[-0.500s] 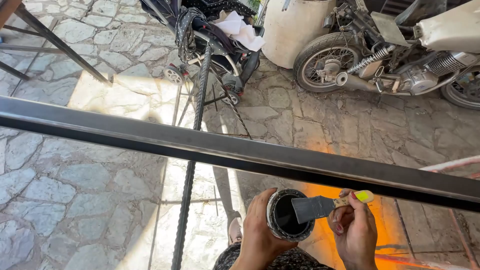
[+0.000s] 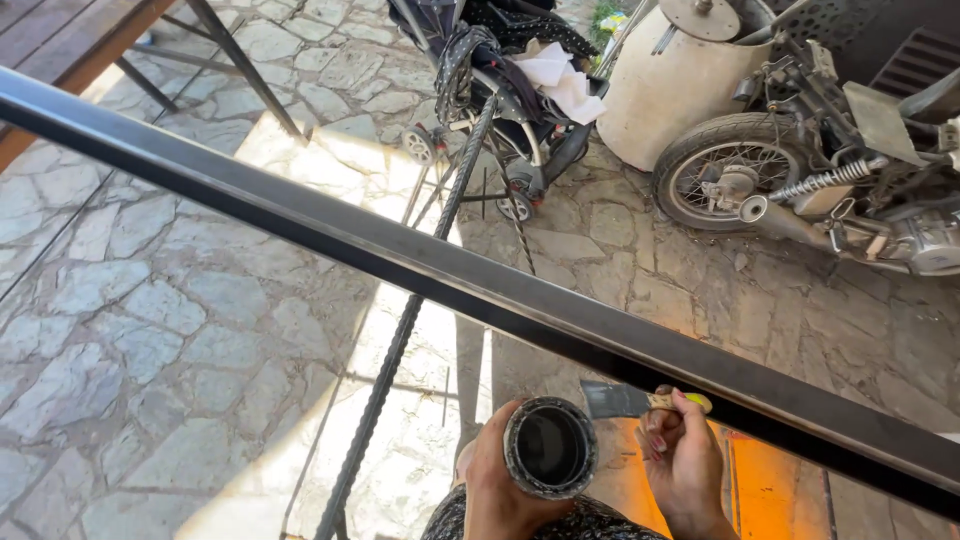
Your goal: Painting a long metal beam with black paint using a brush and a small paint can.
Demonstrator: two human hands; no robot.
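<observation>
My left hand [image 2: 495, 480] grips a small round can [image 2: 548, 446] of black paint, its mouth tipped toward me. My right hand [image 2: 685, 455] holds a flat paintbrush [image 2: 628, 400] by its pale handle, bristles pointing left, just right of the can's rim. Both hands are low in the head view, under a long black-painted square metal tube [image 2: 450, 270] that runs across the frame from upper left to lower right.
A ribbed steel rebar [image 2: 400, 340] slants below the tube over stone paving [image 2: 150, 330]. A dark stroller [image 2: 510, 80] stands at the top centre, beside a white tank [image 2: 665, 90] and a motorcycle [image 2: 820, 180]. Orange metal [image 2: 760, 490] lies lower right.
The brush has come out of the can and now sits just to its right. The view has shifted, so the tube now slants more steeply across the frame.
</observation>
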